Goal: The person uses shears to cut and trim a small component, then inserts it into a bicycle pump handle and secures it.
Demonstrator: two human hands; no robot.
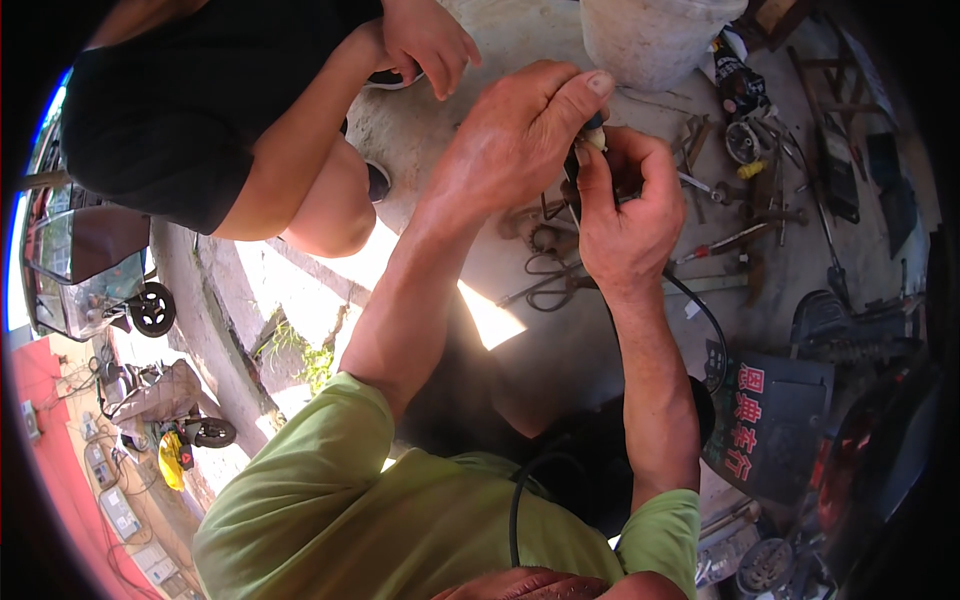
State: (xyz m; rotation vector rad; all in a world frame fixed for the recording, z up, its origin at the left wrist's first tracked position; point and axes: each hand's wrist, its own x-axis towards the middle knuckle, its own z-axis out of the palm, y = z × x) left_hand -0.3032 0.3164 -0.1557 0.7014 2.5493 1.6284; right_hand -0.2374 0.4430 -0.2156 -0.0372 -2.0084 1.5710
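Note:
My left hand (pixel 525 135) reaches up and across, its thumb and fingers closed on a small cream-coloured piece with a dark upper end (pixel 596 138). I cannot make out its exact kind. My right hand (pixel 635 205) comes up from below, with the thumb and bent forefinger pinched at the same piece's lower side. A dark narrow part shows just left of the right thumb, mostly hidden by the fingers. A black cable (pixel 705 315) curves beside my right forearm. Whether it joins the held piece is hidden.
Another person's hand (pixel 430 45) hangs at upper left, beside their bent knee (pixel 335 205). A whitish bucket (pixel 655 40) stands ahead. Wrenches, pliers and other tools (pixel 735 240) lie on the floor at right, near a dark sign board (pixel 770 425). Parked vehicles (pixel 85 265) are at far left.

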